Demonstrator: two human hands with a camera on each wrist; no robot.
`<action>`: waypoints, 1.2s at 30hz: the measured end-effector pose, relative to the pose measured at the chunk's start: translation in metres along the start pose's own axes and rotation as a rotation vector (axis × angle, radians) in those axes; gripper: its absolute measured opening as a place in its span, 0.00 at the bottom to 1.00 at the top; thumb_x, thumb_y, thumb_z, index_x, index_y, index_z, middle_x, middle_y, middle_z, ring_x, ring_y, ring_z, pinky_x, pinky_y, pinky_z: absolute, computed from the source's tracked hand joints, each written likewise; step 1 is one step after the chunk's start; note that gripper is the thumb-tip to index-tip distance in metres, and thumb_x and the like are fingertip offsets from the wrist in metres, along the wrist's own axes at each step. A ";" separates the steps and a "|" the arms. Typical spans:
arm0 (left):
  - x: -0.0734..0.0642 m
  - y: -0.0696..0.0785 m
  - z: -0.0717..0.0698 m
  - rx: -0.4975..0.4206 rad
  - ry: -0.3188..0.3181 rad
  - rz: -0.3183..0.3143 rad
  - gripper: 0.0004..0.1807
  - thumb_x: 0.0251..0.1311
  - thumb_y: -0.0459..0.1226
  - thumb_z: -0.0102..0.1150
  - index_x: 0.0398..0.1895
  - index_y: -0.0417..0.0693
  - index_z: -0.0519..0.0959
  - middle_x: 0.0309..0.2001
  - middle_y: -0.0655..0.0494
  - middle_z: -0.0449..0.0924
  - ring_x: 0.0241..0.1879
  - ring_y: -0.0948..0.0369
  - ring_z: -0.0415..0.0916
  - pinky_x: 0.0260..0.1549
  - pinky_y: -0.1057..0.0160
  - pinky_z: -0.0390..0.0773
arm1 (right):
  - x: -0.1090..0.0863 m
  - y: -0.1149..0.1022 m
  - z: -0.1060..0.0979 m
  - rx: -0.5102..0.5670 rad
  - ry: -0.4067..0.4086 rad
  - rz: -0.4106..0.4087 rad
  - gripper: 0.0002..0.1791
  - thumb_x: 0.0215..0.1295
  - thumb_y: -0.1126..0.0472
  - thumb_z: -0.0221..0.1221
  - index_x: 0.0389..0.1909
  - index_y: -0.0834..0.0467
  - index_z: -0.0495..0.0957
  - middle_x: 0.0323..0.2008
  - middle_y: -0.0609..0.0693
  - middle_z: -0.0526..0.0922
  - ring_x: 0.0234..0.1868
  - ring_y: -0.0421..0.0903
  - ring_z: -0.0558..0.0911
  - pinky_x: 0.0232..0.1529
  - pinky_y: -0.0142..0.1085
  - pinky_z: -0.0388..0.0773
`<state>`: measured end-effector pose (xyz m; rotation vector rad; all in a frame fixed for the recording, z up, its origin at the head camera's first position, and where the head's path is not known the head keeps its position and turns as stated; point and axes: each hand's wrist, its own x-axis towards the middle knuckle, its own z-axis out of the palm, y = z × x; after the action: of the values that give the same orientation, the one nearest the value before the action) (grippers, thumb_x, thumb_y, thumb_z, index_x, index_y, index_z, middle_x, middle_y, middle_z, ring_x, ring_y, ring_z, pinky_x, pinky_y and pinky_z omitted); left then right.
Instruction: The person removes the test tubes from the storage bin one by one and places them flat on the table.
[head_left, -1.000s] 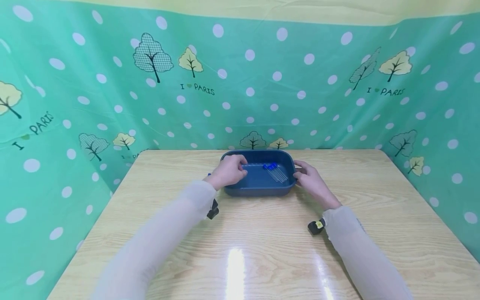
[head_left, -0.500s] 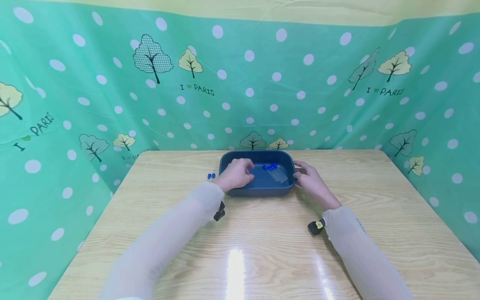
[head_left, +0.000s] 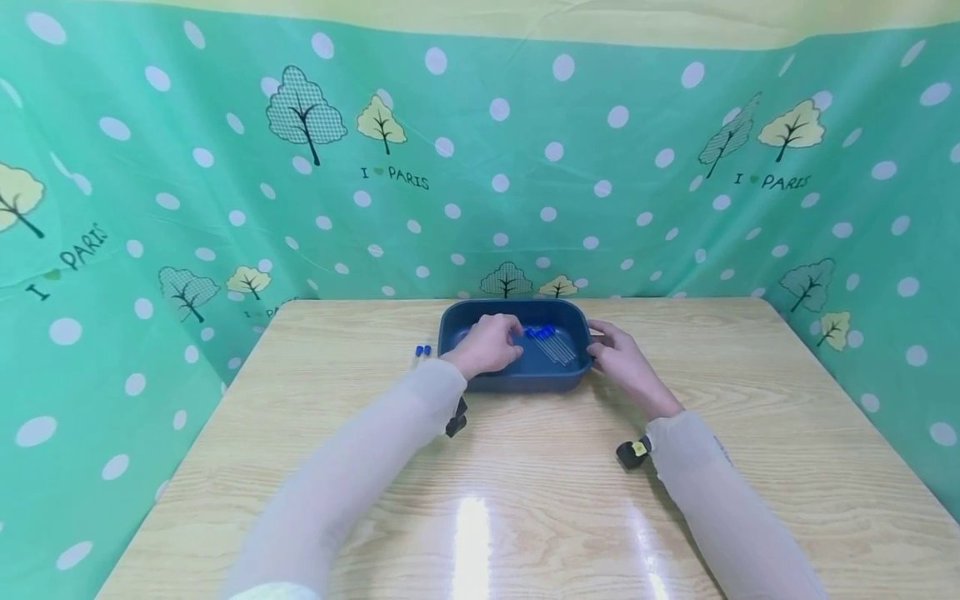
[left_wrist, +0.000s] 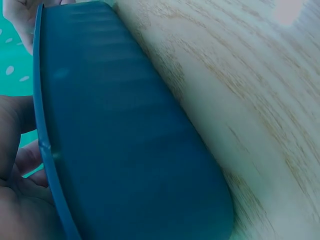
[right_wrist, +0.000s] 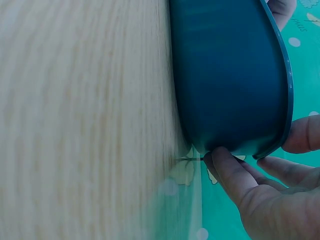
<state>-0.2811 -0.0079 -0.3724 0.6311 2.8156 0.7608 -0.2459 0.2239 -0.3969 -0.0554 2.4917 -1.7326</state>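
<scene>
A dark blue rectangular bin (head_left: 525, 383) stands near the back of the table. Several clear thin tubes with blue caps (head_left: 555, 348) lie side by side in its right half. My left hand (head_left: 489, 343) is over the left half of the bin, bent fingers and thumb apart, just left of the tubes; nothing shows between them. The bin's near wall (left_wrist: 115, 120) hides part of that hand in the left wrist view. At the bin's right end my right hand (head_left: 617, 354) grips the wall, thumb (right_wrist: 305, 134) by the rim and fingers against the outside.
Two more blue-capped pieces (head_left: 423, 351) stick out on the table just left of the bin, their lower parts hard to see. A wooden table (head_left: 540, 467) spreads around the bin. Behind it hangs a green dotted curtain (head_left: 555, 200).
My left hand has moved right across the bin, closer to the tubes, and the two blue caps on the left have come into view. The right hand keeps its grip in place.
</scene>
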 end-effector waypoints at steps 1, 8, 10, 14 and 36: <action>0.001 0.000 0.001 -0.003 -0.002 0.002 0.18 0.56 0.40 0.57 0.50 0.45 0.73 0.28 0.58 0.74 0.25 0.62 0.72 0.27 0.64 0.72 | 0.000 0.000 0.000 -0.002 -0.001 0.000 0.29 0.62 0.66 0.42 0.66 0.59 0.54 0.57 0.63 0.65 0.56 0.56 0.69 0.52 0.47 0.69; 0.005 0.000 0.005 -0.008 -0.012 0.015 0.17 0.56 0.39 0.57 0.49 0.45 0.73 0.27 0.57 0.74 0.25 0.61 0.72 0.27 0.63 0.72 | 0.000 0.000 0.000 0.010 -0.001 0.001 0.29 0.62 0.67 0.43 0.66 0.59 0.54 0.57 0.64 0.66 0.57 0.56 0.69 0.52 0.47 0.69; 0.006 0.002 0.006 -0.007 -0.017 0.015 0.17 0.56 0.39 0.57 0.49 0.44 0.73 0.27 0.57 0.74 0.25 0.61 0.72 0.28 0.63 0.72 | 0.000 0.001 0.000 0.017 0.000 0.005 0.29 0.62 0.67 0.43 0.66 0.58 0.54 0.57 0.64 0.66 0.57 0.56 0.69 0.52 0.47 0.69; 0.008 0.004 0.010 -0.009 -0.028 0.022 0.17 0.56 0.38 0.57 0.49 0.43 0.73 0.26 0.58 0.75 0.25 0.63 0.72 0.30 0.64 0.73 | 0.001 0.003 0.000 0.023 -0.003 0.005 0.29 0.62 0.67 0.42 0.66 0.58 0.54 0.57 0.63 0.66 0.56 0.56 0.69 0.52 0.47 0.69; 0.019 0.008 0.020 -0.031 -0.035 0.048 0.16 0.56 0.37 0.57 0.47 0.44 0.74 0.25 0.58 0.75 0.24 0.63 0.72 0.27 0.66 0.72 | 0.000 0.000 0.001 0.002 -0.001 0.007 0.29 0.62 0.67 0.42 0.66 0.59 0.53 0.58 0.64 0.66 0.56 0.55 0.69 0.52 0.45 0.69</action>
<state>-0.2904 0.0155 -0.3867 0.7025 2.7608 0.7927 -0.2460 0.2235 -0.3974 -0.0482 2.4862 -1.7322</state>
